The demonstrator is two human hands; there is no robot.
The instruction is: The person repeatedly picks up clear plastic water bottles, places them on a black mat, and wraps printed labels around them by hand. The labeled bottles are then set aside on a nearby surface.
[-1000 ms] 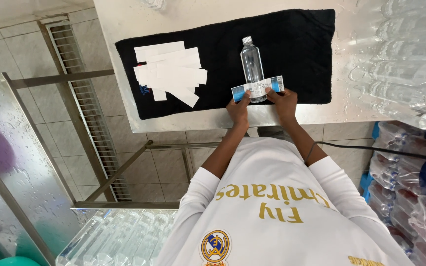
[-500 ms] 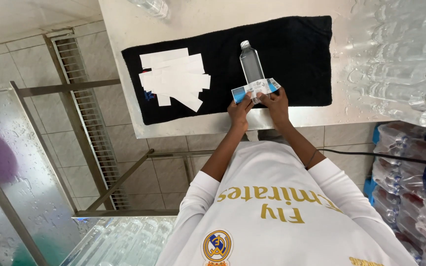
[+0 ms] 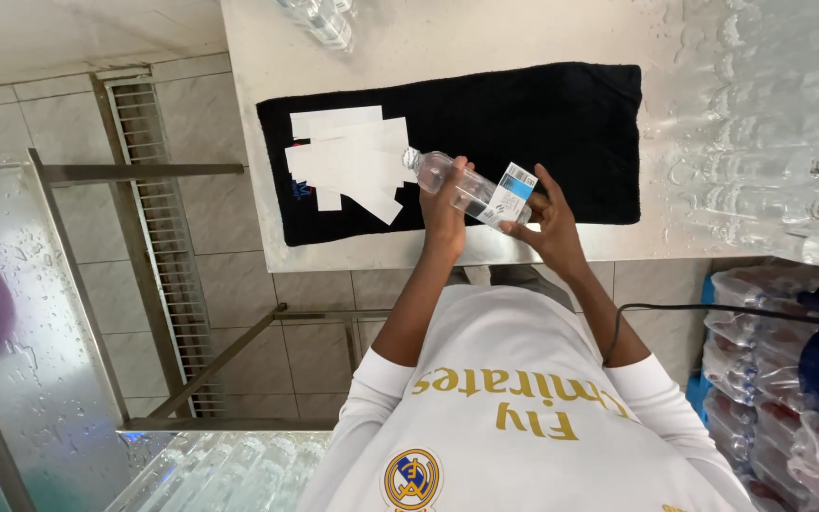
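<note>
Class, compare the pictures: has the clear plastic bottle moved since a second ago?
Yes. The bottle lay lengthwise on the black towel; now both hands hold it crosswise, cap pointing towards the white labels.

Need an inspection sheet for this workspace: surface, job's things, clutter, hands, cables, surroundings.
Surface: steel table, wet at its right; black towel on it.
Job's things: clear bottle held above the towel, tilted, cap to the left, label partly wrapped on.
Clutter: white label stack on the towel.
Hands: left hand grips the bottle; right hand presses the label.
Cables: black cable by the right arm.
Surroundings: bottle rows at right, packed bottles below, tiled floor.
</note>
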